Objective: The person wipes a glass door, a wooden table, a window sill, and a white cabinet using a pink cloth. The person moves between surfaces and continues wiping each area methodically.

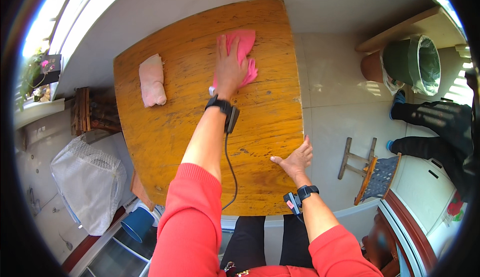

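Note:
My left hand [230, 68] lies palm down on a pink cloth [243, 41], pressing it against the wooden tabletop [180, 138] toward the far side. Part of the cloth is bunched beside my palm and part is hidden under the hand. A folded or rolled pale pink cloth [152, 82] rests on the tabletop to the left. My right hand [296, 158] rests at the table's right edge near me, thumb on top and fingers spread along the rim, with no loose object in it. Both wrists carry black straps with small devices; a cable runs from the left one.
A wall borders the table's far side. To the right stand a low folding stool [378, 177], a green bin [401, 61] with a liner, and another person's legs [431, 127]. At left are a white mesh-covered item [90, 183] and a blue bucket [138, 224].

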### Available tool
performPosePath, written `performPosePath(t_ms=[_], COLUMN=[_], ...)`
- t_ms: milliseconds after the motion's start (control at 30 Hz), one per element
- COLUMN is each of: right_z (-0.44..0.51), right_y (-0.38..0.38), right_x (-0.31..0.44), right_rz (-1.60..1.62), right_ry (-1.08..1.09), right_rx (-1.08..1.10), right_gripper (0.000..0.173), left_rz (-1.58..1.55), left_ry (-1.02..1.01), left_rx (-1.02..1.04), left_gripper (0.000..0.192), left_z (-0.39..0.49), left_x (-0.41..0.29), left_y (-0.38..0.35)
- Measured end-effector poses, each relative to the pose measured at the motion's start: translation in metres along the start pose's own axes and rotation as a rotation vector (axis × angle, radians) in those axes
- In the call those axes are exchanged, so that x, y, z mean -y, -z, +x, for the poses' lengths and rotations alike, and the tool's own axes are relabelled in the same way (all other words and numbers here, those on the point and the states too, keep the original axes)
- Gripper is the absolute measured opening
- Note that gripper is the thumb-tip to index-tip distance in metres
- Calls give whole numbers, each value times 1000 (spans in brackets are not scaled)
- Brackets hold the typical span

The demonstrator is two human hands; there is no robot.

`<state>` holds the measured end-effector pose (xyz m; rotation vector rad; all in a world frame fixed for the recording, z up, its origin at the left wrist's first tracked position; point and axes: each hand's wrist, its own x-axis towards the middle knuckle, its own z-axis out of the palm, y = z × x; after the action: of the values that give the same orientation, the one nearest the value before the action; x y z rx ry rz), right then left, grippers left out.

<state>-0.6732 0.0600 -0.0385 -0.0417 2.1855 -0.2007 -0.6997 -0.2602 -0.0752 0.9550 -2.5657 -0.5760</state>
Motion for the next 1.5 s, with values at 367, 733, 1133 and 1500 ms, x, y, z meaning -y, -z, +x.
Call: performPosePath(t_ms=[367,733,1133,1500], right_z=[-1,-1,-1,5], right_y=[0,-1,-2,-8], right_x=[0,-4,-4,-4], right_rz=[28,5,26,63], right_ry=[17,67,50,76], right_rx=[-12,-65,-41,-82], right_gripper=[139,140,142,140], left_rz=[-298,-161,-90,-234], left_ry=[-433,-398,-356,-542], left_rx=[402,344,168,581], left_gripper=[74,73,70,73], left_z=[-156,-91,-13,-204], left_x=[-73,-35,-57,-60], left_y=[14,16,-29,45])
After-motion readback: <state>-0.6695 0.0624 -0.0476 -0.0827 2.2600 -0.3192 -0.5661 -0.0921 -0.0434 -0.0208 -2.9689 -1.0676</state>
